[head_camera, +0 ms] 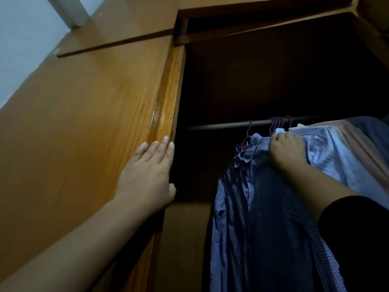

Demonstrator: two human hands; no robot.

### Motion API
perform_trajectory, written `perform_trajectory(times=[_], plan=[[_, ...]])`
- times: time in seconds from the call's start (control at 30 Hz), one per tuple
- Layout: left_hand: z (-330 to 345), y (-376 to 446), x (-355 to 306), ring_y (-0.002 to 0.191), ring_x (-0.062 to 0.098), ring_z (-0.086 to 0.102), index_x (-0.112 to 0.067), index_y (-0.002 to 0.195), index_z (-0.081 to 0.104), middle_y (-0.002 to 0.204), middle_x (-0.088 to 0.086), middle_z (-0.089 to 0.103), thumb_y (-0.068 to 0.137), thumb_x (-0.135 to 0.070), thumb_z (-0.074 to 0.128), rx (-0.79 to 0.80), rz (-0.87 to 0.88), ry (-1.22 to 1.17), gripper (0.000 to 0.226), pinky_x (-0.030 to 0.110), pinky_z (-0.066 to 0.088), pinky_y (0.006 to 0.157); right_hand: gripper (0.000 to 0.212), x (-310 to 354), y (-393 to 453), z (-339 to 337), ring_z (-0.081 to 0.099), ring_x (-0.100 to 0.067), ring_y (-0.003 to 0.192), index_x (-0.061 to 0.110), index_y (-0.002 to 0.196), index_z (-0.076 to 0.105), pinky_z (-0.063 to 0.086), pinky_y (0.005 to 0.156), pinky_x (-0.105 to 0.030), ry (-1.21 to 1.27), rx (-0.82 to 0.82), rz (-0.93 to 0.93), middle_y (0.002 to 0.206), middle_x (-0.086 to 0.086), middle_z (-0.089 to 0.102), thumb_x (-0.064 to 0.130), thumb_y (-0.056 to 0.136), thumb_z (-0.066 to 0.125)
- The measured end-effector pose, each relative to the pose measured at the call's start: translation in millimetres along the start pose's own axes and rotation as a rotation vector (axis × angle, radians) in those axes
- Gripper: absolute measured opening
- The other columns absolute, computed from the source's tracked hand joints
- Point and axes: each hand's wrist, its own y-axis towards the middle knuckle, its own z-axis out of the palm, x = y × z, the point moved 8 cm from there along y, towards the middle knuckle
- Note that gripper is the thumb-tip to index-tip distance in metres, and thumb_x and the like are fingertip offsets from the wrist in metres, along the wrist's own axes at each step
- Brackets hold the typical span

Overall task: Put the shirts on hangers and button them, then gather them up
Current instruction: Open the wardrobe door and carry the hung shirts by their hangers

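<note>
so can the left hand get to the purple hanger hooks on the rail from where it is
Probably yes. The left hand rests flat on the wardrobe door edge, and only open dark space lies between it and the hanger hooks on the rail.

Blue checked shirt (263, 218) on a purple hanger (246, 142) — pale blue shirt (328, 152) beside it — orange-brown wardrobe door (84, 123).

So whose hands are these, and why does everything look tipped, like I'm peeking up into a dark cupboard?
They belong to a person who wears a small camera on the head, so you see what that person sees, looking up into a wooden wardrobe. The left hand rests flat, fingers straight, on the wardrobe's edge. The right hand grips the top of the shirts hanging on purple hangers from a metal rail. The nearest is a dark blue checked shirt; a light blue shirt hangs behind it.
</note>
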Motion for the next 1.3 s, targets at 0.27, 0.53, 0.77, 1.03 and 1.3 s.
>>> perform_trajectory(times=[0.27,0.53,0.77,1.03,1.3], plan=[[-0.5,-1.7,0.7,0.147,0.017,-0.012,-0.014,0.150,-0.017,0.159,0.006,-0.020,0.096,-0.050,0.039,0.000,0.005,-0.037,0.085,0.036,-0.007,0.120,0.069,-1.6,-30.3,-6.0,0.034,-0.030,0.131,0.006,0.144,0.026,0.029,0.104,-0.042,0.089,0.087,-0.018,0.147,-0.014,0.032,0.043,0.092,0.052],[0.6,-5.3,-1.0,0.148,0.023,-0.009,-0.020,0.151,-0.012,0.159,0.011,-0.015,0.094,-0.055,0.036,0.027,0.064,-0.059,0.082,0.041,-0.008,0.118,0.082,0.7,-87.0,-55.8,0.015,-0.030,0.143,0.012,0.149,0.014,0.018,0.113,-0.047,0.203,0.124,0.014,0.157,-0.010,0.015,0.061,0.090,0.043],[-7.0,-34.2,-12.3,0.148,0.025,-0.008,-0.026,0.152,-0.008,0.161,0.006,-0.010,0.093,-0.058,0.035,0.072,0.101,-0.191,0.079,0.046,-0.008,0.117,0.081,-2.0,-144.8,-94.8,0.015,-0.026,0.143,0.019,0.150,0.014,0.016,0.115,-0.047,0.288,0.185,0.010,0.157,-0.006,0.015,0.065,0.089,0.039],[-34.8,-77.3,-41.1,0.148,0.027,-0.004,-0.027,0.152,-0.005,0.162,0.003,-0.003,0.093,-0.061,0.033,0.184,0.149,-0.352,0.078,0.045,-0.002,0.119,0.079,-10.5,-213.7,-141.3,0.012,-0.024,0.144,0.023,0.151,0.013,0.010,0.116,-0.046,0.298,0.295,-0.036,0.158,-0.003,0.013,0.066,0.089,0.036],[-82.4,-125.7,-88.5,0.148,0.026,-0.006,-0.028,0.153,-0.005,0.162,0.002,-0.001,0.092,-0.066,0.032,0.258,0.219,-0.490,0.081,0.044,0.001,0.120,0.077,-56.6,-275.3,-203.1,0.011,-0.021,0.144,0.026,0.150,0.015,0.008,0.116,-0.045,0.276,0.380,-0.039,0.157,-0.001,0.014,0.067,0.089,0.035]])
